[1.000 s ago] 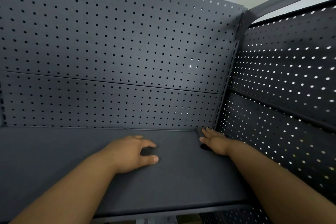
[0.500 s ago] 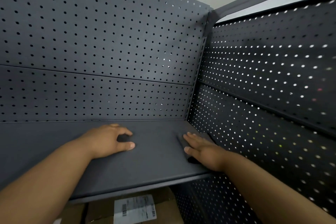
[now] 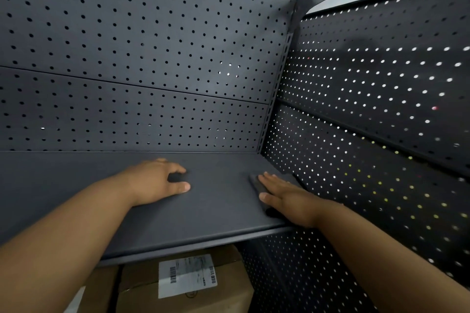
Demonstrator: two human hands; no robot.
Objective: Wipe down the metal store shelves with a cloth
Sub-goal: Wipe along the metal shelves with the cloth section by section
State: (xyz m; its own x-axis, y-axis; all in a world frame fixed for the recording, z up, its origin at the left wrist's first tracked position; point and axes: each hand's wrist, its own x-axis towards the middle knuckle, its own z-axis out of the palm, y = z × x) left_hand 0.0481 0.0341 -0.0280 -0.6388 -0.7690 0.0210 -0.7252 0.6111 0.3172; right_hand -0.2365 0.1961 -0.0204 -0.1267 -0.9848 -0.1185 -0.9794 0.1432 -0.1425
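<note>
Cloth [image 3: 255,182], dark grey, lies at the right end of the shelf [image 3: 216,213], pressed under the straight fingers of the right hand [image 3: 288,198]. The left hand [image 3: 155,181] rests on the shelf, fingers loosely bent, holding nothing. A labelled cardboard box [image 3: 235,296] sits below.

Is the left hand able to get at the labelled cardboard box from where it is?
Probably not directly. The left hand rests on top of the shelf, and the cardboard box sits underneath, so the shelf blocks it. It would have to go round the front edge.
</note>
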